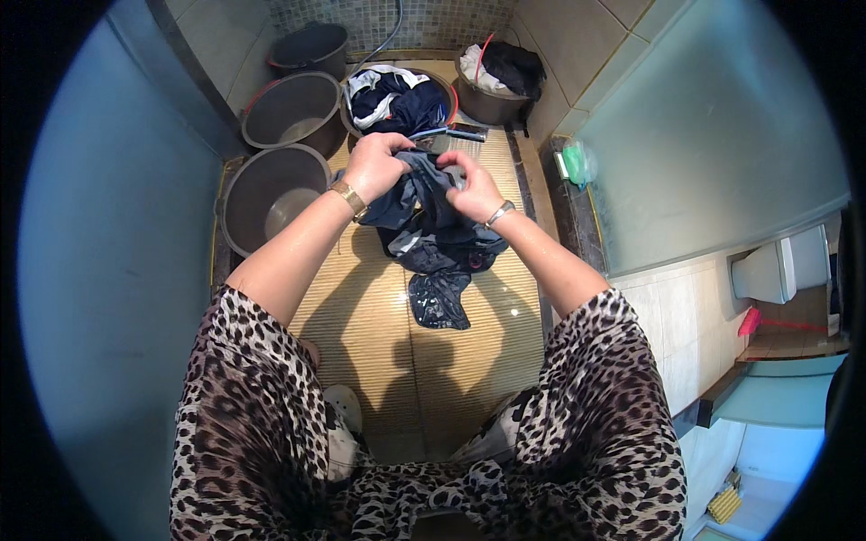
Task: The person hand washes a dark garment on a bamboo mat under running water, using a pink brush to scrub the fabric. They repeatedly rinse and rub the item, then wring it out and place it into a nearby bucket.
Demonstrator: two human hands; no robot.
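My left hand (380,166) pinches the upper edge of a dark blue-grey wet cloth garment (406,196), which hangs in folds below it. Close by on the right, my right hand (470,186) has its thumb and forefinger curled at the same garment's other side; whether they close on the fabric is hard to tell. Beneath lies a heap of dark wet clothes (440,250) on the ribbed floor, one piece spread towards me. Just beyond my hands stands a basin (452,101) filled with navy and white clothes (396,101).
Two grey buckets (233,203) (254,128) stand at the left, another dark bucket (308,51) behind them. A bucket of black and white clothes (497,108) stands at the back right. Frosted glass panels (710,135) flank the tiled space. A green bag (577,163) sits on the right ledge.
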